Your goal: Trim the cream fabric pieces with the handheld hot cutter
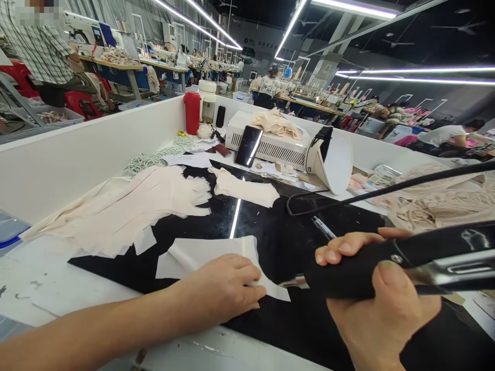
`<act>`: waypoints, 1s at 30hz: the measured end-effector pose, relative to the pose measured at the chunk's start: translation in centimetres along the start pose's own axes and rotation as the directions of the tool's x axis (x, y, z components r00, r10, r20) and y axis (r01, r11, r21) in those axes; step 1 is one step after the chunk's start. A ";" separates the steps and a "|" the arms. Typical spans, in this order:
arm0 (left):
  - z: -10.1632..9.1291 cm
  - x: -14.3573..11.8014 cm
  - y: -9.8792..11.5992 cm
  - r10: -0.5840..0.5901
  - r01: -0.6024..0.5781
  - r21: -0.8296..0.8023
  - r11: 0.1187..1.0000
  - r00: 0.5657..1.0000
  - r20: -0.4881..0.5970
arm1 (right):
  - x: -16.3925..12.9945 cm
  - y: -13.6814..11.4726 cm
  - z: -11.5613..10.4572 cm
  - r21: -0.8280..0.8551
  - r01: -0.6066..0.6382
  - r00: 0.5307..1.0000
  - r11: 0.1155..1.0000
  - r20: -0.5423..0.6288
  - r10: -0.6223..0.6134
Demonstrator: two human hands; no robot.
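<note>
basically, two bare hands work over a black board (305, 335) on a white table. a pale cloth piece (204, 253) lies flat at the lower centre of the frame, its narrow end reaching right. the left hand (232, 286) rests on it with fingers bunched; whether they pinch the cloth or only press it, i cannot tell. the right hand (386, 314), at lower right, is wrapped around a thick black tool (348, 273), whose metal tip (296, 281) points left, at or just beside the cloth's narrow end. for good work here, i would judge, the left fingers should hold the cloth smooth but sit clear of the tip, and the right grip should be steady, the tip low and level. a black cord (386, 191) crosses above the right hand and is best held off the cloth. a stack of cut cloth (147, 201) lies at centre left.
</note>
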State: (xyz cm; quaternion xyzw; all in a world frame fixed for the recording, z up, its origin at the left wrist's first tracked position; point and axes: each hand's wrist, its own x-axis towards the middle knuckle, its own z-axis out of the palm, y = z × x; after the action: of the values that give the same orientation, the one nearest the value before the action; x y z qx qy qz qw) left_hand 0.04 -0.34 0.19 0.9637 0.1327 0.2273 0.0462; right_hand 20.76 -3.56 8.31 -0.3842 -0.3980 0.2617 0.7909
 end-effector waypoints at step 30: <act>-0.6 0.1 0.0 -0.007 0.007 0.002 1.000 0.999 0.047 | -1.7 -0.1 0.5 0.055 -0.003 0.995 0.999 0.105 -0.003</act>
State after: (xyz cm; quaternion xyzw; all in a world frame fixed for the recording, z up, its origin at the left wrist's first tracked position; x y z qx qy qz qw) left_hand -0.19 -0.30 0.75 0.9683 0.1351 0.2042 0.0492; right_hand 19.41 -4.60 7.85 -0.3482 -0.4315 0.2923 0.7791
